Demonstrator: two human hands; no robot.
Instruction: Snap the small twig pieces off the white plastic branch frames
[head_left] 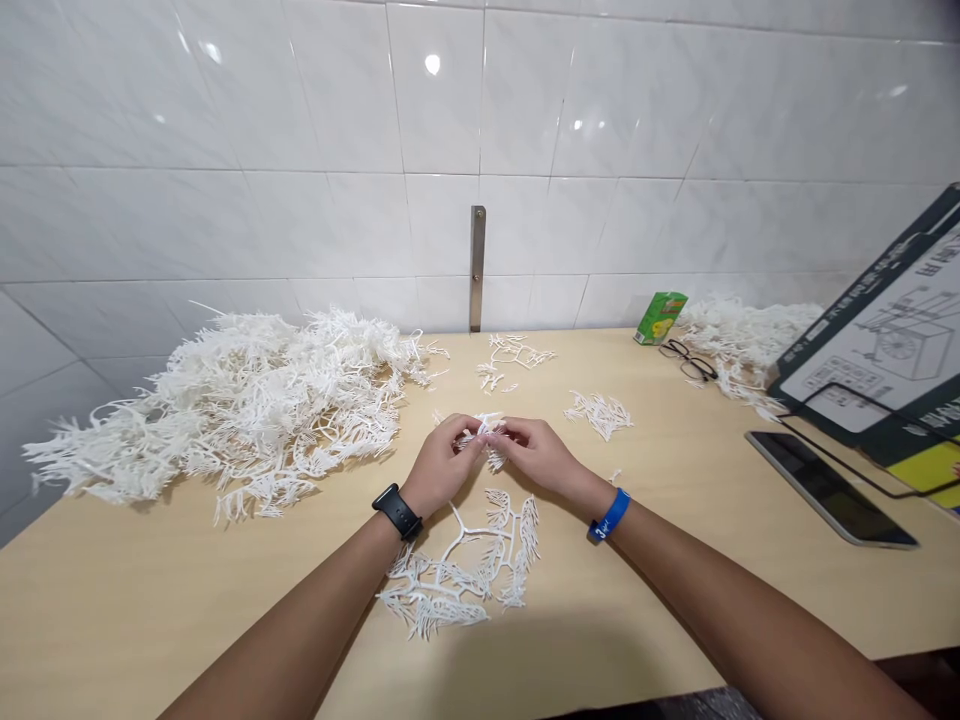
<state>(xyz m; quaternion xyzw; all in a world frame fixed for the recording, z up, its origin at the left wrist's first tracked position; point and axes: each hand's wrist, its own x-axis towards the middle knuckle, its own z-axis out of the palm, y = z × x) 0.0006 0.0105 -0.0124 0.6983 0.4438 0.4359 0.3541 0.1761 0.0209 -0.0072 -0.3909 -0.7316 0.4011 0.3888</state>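
Note:
My left hand (441,462), with a black watch on its wrist, and my right hand (541,455), with a blue wristband, meet above the middle of the table. Between their pinched fingertips is a small white plastic sprig (495,457), partly covered by the fingers. Just below the hands lies a larger branching white plastic twig piece (461,575) with feathery ends. Beyond them rests another thin white branch piece (517,352) with loose bits. Right of my right hand sits a small heap of white sprigs (600,413).
A big pile of white plastic branches (285,400) covers the table's left. At the right are a green box (660,318), eyeglasses (688,360), another white pile (750,335), a tablet (829,488) and a leaning printed carton (892,340). A tiled wall (337,220) stands behind.

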